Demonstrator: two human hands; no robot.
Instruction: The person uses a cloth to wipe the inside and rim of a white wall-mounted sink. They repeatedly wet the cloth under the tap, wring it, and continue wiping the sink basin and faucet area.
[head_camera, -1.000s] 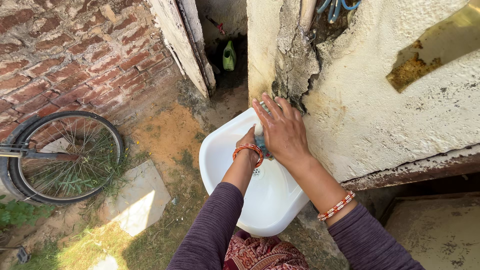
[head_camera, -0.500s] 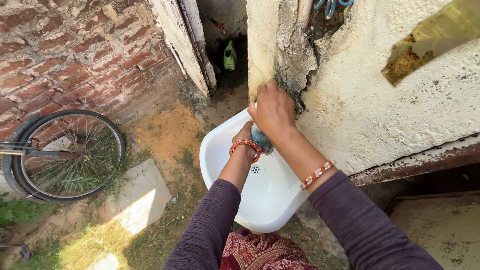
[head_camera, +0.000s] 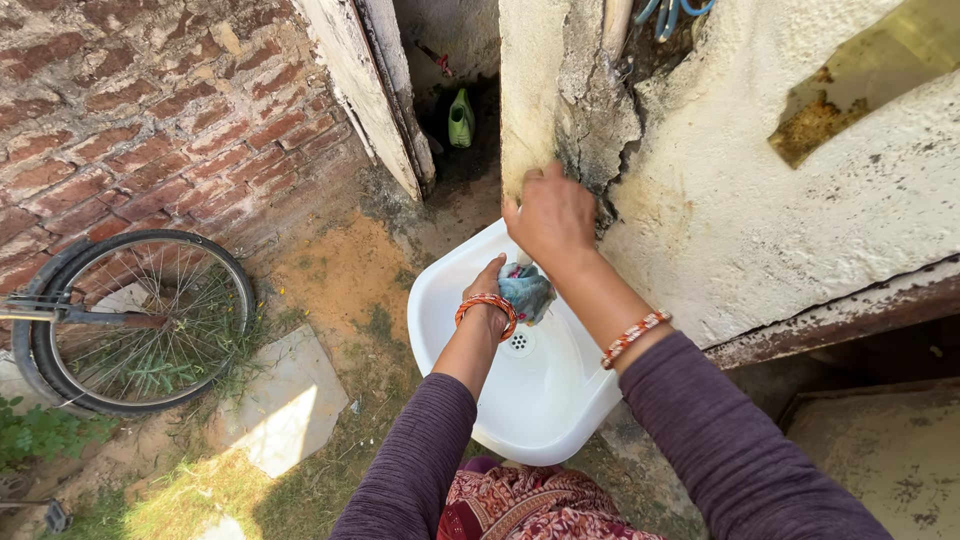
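Hands, two, bare, both in purple sleeves: left hand (head_camera: 492, 290), orange bangle at the wrist, closed around a wet blue-grey cloth (head_camera: 526, 291) and holding it over the basin; right hand (head_camera: 551, 216), red-and-white beaded bracelet on the forearm, raised above the cloth with the fingers curled downward near the wall, whether it grips anything cannot be told. Cloth: bunched, sitting just above the drain (head_camera: 518, 341). White washbasin (head_camera: 540, 410): wall-mounted, rounded, empty bowl apart from the drain, rim close to the patterned red garment (head_camera: 520, 505) at the lower edge. Plastered wall (head_camera: 740, 190): cream, cracked and stained dark beside the right hand. Ground: bare earth with sparse grass, flat stone slab (head_camera: 285, 400) to the left of the basin. Bicycle wheel (head_camera: 130, 320): leaning by the red brick wall (head_camera: 150, 110), well apart from the basin. Green bottle (head_camera: 460, 118): standing in the dark gap between the walls, farthest back.
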